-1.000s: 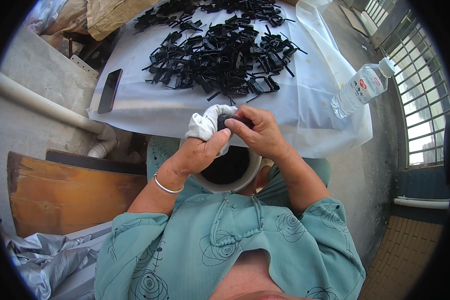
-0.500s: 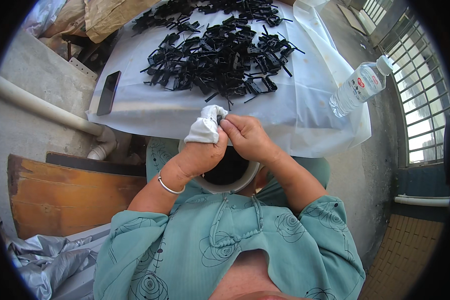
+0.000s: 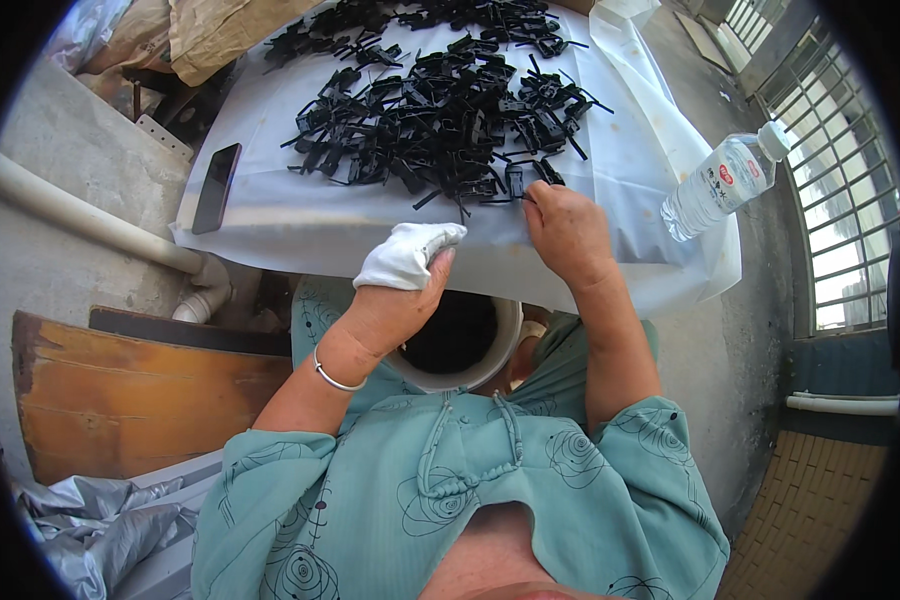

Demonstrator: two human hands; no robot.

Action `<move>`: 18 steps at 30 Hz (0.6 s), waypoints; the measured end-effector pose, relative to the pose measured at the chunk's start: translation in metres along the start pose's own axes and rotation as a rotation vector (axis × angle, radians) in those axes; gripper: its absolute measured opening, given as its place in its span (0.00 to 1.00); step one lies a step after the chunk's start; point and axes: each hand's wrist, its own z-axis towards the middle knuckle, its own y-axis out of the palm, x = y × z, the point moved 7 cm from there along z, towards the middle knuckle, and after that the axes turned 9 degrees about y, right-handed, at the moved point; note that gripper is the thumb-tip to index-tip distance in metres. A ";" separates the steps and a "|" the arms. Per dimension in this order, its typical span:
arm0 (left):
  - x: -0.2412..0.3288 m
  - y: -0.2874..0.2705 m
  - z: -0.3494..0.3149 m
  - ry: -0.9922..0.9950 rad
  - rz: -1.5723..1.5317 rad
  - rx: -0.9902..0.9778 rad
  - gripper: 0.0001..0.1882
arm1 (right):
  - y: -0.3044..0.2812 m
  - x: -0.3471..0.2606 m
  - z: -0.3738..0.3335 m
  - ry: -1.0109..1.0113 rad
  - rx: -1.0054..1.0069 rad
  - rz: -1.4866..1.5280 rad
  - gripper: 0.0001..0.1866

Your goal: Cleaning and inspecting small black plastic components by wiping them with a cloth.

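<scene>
My right hand (image 3: 568,232) reaches to the near edge of the pile of small black plastic parts (image 3: 440,110). Its thumb and forefinger pinch one black plastic part (image 3: 515,181) at that edge. Over the bucket's far left rim is my left hand (image 3: 395,300), its fingers covered by a white cloth glove (image 3: 407,257). The bare thumb stands a little apart from the gloved fingers, and nothing shows between them. Below my hands, a whitish bucket (image 3: 511,335) stands between my knees with dark contents, too dark to make out.
White sheeting (image 3: 630,180) covers the table. A dark phone (image 3: 216,188) lies at its left edge, and a clear water bottle (image 3: 725,182) stands at the right. Left of me are a brown wooden board (image 3: 150,395) and a pipe (image 3: 95,215). A barred window (image 3: 850,190) is on the right.
My hands were together above the bucket and have parted. The right hand has moved forward and right to the pile's edge. The left has shifted slightly left, its gloved fingers straighter.
</scene>
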 end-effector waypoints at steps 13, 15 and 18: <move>-0.019 0.024 0.007 -0.441 -1.157 0.385 0.10 | -0.012 -0.048 -0.028 -0.143 -0.243 0.690 0.08; -0.021 0.019 0.005 -0.408 -0.971 0.460 0.11 | -0.030 -0.061 -0.032 -0.296 -0.048 0.666 0.08; -0.017 0.015 0.006 -0.284 -0.796 0.365 0.12 | -0.019 -0.058 -0.035 -0.260 -0.002 0.665 0.09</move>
